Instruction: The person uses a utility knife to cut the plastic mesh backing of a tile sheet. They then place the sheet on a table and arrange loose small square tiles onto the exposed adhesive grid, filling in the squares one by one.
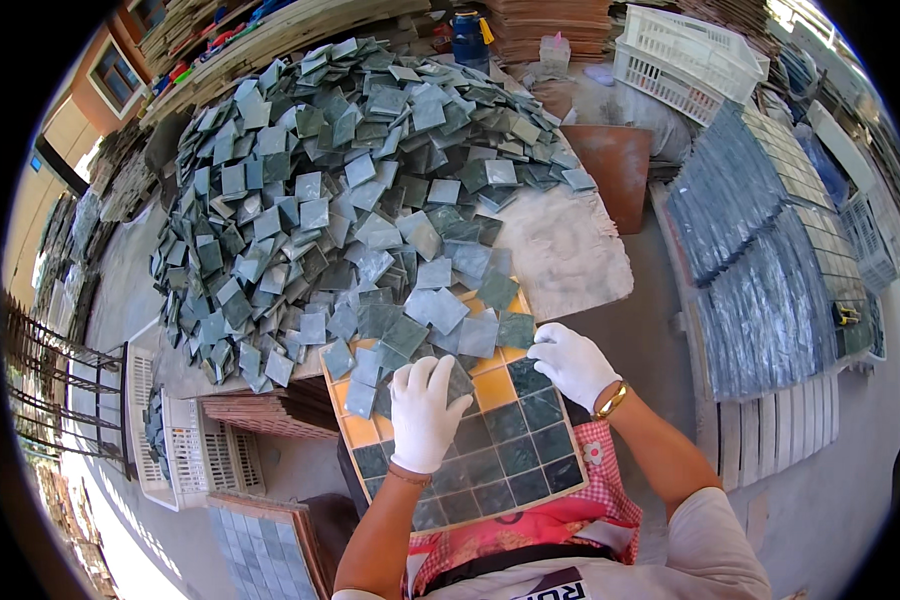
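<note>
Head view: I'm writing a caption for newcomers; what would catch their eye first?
A big heap of grey-green tiles rises left of centre. Below it, the white-gloved left hand is over a partly tiled yellow tray, the right hand at its upper right corner.

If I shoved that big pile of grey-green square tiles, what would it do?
The pile would probably slide and spill, since its tiles lie loose and overlapping. They likely wouldn't roll, being flat and square. They look thin and stone-like, so they may be stiff but might chip if dropped.
</note>
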{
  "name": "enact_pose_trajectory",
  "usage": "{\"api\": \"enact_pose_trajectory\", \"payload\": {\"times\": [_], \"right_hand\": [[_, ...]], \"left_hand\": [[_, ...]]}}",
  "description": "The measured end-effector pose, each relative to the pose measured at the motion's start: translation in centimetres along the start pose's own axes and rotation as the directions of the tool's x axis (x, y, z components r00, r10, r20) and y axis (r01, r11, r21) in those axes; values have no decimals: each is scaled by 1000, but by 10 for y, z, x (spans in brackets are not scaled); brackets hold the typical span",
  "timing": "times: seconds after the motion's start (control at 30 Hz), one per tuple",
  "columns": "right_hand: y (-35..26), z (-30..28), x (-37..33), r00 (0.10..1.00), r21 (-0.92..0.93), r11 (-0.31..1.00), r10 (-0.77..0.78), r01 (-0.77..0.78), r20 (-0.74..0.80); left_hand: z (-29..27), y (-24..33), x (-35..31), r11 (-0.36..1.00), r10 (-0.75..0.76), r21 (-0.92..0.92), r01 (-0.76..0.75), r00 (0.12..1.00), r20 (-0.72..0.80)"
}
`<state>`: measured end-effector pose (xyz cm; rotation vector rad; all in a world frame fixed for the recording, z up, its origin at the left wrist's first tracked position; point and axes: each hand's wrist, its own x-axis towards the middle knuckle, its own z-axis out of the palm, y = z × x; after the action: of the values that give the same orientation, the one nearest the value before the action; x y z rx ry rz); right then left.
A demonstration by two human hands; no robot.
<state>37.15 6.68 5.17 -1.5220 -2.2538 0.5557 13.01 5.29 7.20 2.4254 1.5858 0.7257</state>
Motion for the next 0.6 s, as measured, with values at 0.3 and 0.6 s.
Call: {"api": "enact_pose_trajectory", "payload": {"times": [0.3,0.6], "right_hand": [[3,-4,-25,992,134,991,18,-2,-125],[-17,-5,11,980,23,985,172,-171,-102]], "left_hand": [[28,28,0,984,80,-167,-58,988,131],[39,18,1,993,-5,-118,15,997,82]]}}
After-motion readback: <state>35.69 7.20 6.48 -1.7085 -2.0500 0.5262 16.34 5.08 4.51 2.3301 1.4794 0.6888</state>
